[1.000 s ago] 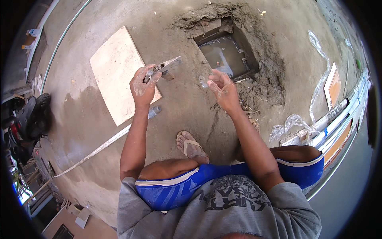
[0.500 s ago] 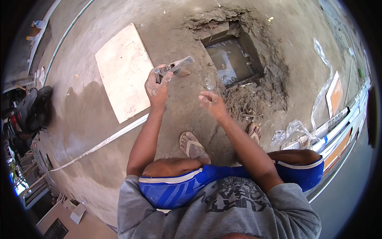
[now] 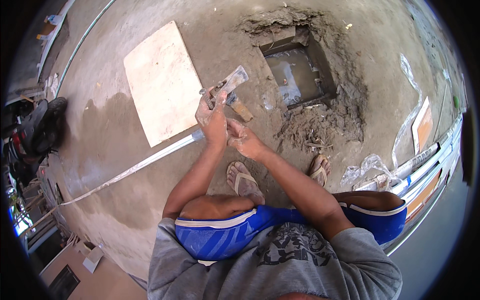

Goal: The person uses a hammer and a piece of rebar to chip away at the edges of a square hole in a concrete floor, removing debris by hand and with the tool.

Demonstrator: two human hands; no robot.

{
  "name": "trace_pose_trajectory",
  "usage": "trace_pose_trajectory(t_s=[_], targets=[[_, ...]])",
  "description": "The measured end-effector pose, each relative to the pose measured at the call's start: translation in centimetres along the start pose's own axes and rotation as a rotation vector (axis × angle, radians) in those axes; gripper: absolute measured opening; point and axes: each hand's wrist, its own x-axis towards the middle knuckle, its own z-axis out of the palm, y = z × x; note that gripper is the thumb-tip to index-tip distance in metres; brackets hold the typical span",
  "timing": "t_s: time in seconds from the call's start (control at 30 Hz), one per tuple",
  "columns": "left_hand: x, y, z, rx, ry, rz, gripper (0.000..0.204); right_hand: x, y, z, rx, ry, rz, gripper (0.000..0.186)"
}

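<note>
My left hand (image 3: pixel 212 120) is closed on a dusty metal tool (image 3: pixel 234 77) with a flat bar pointing up and right and bolt-like fittings near my fingers. My right hand (image 3: pixel 242 141) touches it from below right, fingers curled; what they grip, if anything, I cannot make out. Just beyond my hands lies a small brown piece, perhaps wood (image 3: pixel 241 111). To the right is a square pit (image 3: pixel 322 65) with murky water inside and broken, muddy edges. A pale board (image 3: pixel 157 85) lies on the ground to the left, beside my hands.
A long white pipe (image 3: pixel 150 157) runs leftward below the board. My sandalled feet (image 3: pixel 242 182) are under my arms. A motorbike (image 3: pixel 37 132) stands at far left. Clear plastic (image 3: pixel 370 170), a leaning panel (image 3: pixel 422 125) and long white strips (image 3: pixel 430 170) lie at right.
My left hand and the tool have shifted right. My right hand has moved down and left, away from the pit's edge, and now meets my left hand. The view has shifted slightly.
</note>
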Motion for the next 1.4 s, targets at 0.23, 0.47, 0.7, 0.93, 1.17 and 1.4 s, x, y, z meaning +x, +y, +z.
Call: trace_pose_trajectory(t_s=[0.23,0.47,0.7,0.93,1.17,1.4], targets=[[0.7,1.2,-1.4,0.025,-0.191,-0.06,0.035,-0.9,-3.6,0.1,-0.352,0.055,0.031,0.032],[0.4,2.9,-0.3,-0.138,-0.194,-0.132,0.051,-1.1,-5.8,-5.9,-0.049,-0.131,0.285,0.02],[1.8,-0.5,-1.9,0.329,-0.281,0.143,0.049,-4.9,-10.7,-12.4,-1.215,-0.452,0.136,0.034],[0.3,-1.7,-0.3,0.149,-0.096,0.048,0.041,-4.9,-26.8,-9.7,-0.831,-0.007,0.176,0.025],[-1.0,-0.6,1.1,0.259,-0.03,0.086,0.039,-3.1,-35.0,-4.3,-0.497,0.193,-1.122,0.034],[-1.1,-0.4,2.6,0.262,0.019,0.432,0.036,-3.6,-21.6,-9.2,-1.408,0.08,-0.114,0.024]])
